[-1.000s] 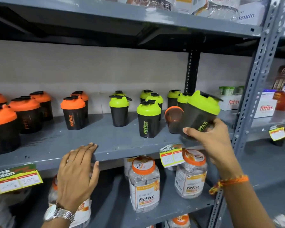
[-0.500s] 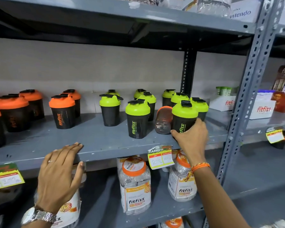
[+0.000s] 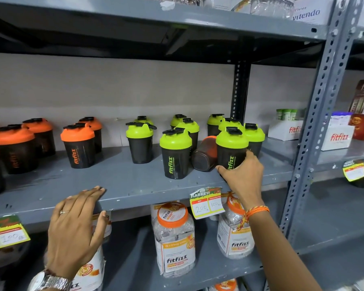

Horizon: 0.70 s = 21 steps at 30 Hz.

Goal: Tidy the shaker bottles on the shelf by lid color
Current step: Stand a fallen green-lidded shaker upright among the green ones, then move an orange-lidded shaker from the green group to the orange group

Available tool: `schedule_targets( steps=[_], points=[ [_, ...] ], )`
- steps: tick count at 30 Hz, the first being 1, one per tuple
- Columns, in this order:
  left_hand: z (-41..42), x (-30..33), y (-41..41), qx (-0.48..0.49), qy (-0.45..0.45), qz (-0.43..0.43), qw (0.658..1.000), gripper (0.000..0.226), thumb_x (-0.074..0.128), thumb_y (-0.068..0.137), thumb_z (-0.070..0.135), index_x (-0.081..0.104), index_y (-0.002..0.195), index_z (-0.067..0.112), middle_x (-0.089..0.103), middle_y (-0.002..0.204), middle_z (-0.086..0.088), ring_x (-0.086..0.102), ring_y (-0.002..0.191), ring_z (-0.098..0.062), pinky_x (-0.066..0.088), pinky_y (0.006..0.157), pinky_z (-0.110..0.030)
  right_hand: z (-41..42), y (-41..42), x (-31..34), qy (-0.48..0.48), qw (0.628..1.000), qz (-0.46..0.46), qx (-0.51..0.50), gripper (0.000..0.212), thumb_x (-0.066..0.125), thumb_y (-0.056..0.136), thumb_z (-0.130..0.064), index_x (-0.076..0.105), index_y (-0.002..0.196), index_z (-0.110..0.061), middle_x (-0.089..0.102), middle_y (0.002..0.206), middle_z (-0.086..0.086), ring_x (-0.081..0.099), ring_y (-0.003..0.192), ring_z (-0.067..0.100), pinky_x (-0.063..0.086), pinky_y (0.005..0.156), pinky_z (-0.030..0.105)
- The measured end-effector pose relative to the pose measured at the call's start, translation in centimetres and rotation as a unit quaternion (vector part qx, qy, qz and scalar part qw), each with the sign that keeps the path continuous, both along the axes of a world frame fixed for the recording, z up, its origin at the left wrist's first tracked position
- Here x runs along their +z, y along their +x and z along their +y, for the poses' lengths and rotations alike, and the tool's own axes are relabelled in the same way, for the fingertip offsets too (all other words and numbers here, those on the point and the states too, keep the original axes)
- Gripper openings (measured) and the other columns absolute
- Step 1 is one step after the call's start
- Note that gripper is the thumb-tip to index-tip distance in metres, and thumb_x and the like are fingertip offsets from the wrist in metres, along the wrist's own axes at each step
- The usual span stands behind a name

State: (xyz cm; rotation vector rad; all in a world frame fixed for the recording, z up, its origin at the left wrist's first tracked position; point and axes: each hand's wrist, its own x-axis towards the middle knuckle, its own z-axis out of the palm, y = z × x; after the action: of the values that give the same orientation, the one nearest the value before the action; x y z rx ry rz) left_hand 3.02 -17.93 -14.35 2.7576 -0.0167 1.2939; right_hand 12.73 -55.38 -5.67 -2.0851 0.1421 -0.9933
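Black shaker bottles stand on the grey middle shelf [image 3: 122,185]. Several orange-lidded ones [image 3: 78,145] fill the left part, several green-lidded ones [image 3: 174,154] the right part. My right hand [image 3: 243,177] is wrapped around the base of a green-lidded shaker [image 3: 231,150] that stands upright near the shelf's front right. Just left of it an orange-lidded shaker [image 3: 204,156] lies on its side, bottom toward me. My left hand [image 3: 76,227] rests flat on the shelf's front edge, fingers spread, holding nothing.
Clear jars with orange lids [image 3: 174,236] stand on the lower shelf, and price tags [image 3: 207,203] hang from the shelf edge. A perforated steel upright [image 3: 319,114] bounds the bay on the right; white boxes [image 3: 336,137] sit in the neighbouring bay. An upper shelf hangs overhead.
My right hand brought the tilted green-lidded shaker down from the air and stood it upright on the shelf beside the toppled orange one. My left hand stayed on the shelf edge.
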Motion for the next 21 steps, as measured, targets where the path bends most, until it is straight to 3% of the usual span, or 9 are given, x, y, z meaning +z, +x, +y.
schedule_targets(
  steps=[3,6,8,10,12,15,21],
  points=[
    [0.3,-0.3,0.3,-0.004,0.003,-0.003,1.000,0.055,0.036,0.094,0.046,0.057,0.137,0.019,0.067,0.134,-0.009,0.059,0.120,-0.033,0.034,0.109,-0.047,-0.1,-0.6,0.0,0.008,1.000,0.015,0.012,0.081,0.092,0.057,-0.040,0.057,0.124,-0.008,0.067,0.118,0.011,0.062,0.111,0.029,0.054,0.093,0.040],
    [0.5,-0.4,0.4,-0.012,0.008,-0.010,1.000,0.053,0.037,0.094,0.045,0.056,0.138,0.021,0.066,0.134,-0.007,0.055,0.122,-0.028,0.034,0.109,-0.046,0.5,-2.5,-0.3,0.004,0.999,-0.011,-0.037,0.085,0.091,0.058,-0.041,0.052,0.127,-0.011,0.062,0.119,0.010,0.057,0.113,0.029,0.050,0.095,0.042],
    [0.5,-0.4,0.5,-0.014,0.011,-0.014,1.000,0.052,0.039,0.094,0.043,0.056,0.138,0.021,0.065,0.134,-0.006,0.054,0.122,-0.026,0.034,0.109,-0.046,1.8,-4.1,-0.7,-0.044,0.993,-0.077,-0.073,0.075,0.087,0.064,-0.040,0.050,0.124,-0.016,0.059,0.114,0.005,0.054,0.110,0.027,0.047,0.090,0.040],
    [0.6,-0.4,0.5,-0.015,0.012,-0.015,1.000,0.052,0.040,0.094,0.043,0.056,0.138,0.021,0.065,0.135,-0.005,0.053,0.122,-0.026,0.034,0.109,-0.045,3.5,-5.0,-0.7,-0.122,0.985,-0.111,-0.048,0.058,0.083,0.071,-0.034,0.049,0.117,-0.022,0.057,0.105,0.000,0.056,0.098,0.023,0.048,0.078,0.035],
    [0.6,-0.4,0.4,-0.018,0.013,-0.012,1.000,0.052,0.040,0.093,0.042,0.056,0.137,0.020,0.065,0.135,-0.005,0.054,0.122,-0.026,0.034,0.109,-0.045,5.0,-4.9,-0.2,-0.203,0.977,-0.065,-0.004,0.052,0.080,0.076,-0.030,0.047,0.116,-0.023,0.054,0.104,0.001,0.060,0.092,0.025,0.052,0.071,0.037],
    [0.7,-0.3,0.2,-0.024,0.015,-0.002,1.000,0.052,0.043,0.092,0.041,0.056,0.138,0.021,0.065,0.135,-0.005,0.055,0.122,-0.026,0.033,0.109,-0.044,6.6,-3.7,0.6,-0.323,0.946,0.020,-0.021,0.059,0.076,0.082,-0.026,0.044,0.131,-0.022,0.048,0.114,0.007,0.063,0.091,0.030,0.052,0.066,0.040],
    [1.1,-0.2,0.1,-0.039,0.012,0.009,0.999,0.053,0.046,0.090,0.039,0.054,0.141,0.023,0.063,0.138,-0.001,0.055,0.126,-0.023,0.032,0.111,-0.041,7.7,-1.6,1.3,-0.363,0.923,0.127,-0.013,0.065,0.061,0.091,-0.010,0.035,0.147,-0.029,0.041,0.127,0.016,0.063,0.093,0.037,0.052,0.069,0.043]
  ],
)
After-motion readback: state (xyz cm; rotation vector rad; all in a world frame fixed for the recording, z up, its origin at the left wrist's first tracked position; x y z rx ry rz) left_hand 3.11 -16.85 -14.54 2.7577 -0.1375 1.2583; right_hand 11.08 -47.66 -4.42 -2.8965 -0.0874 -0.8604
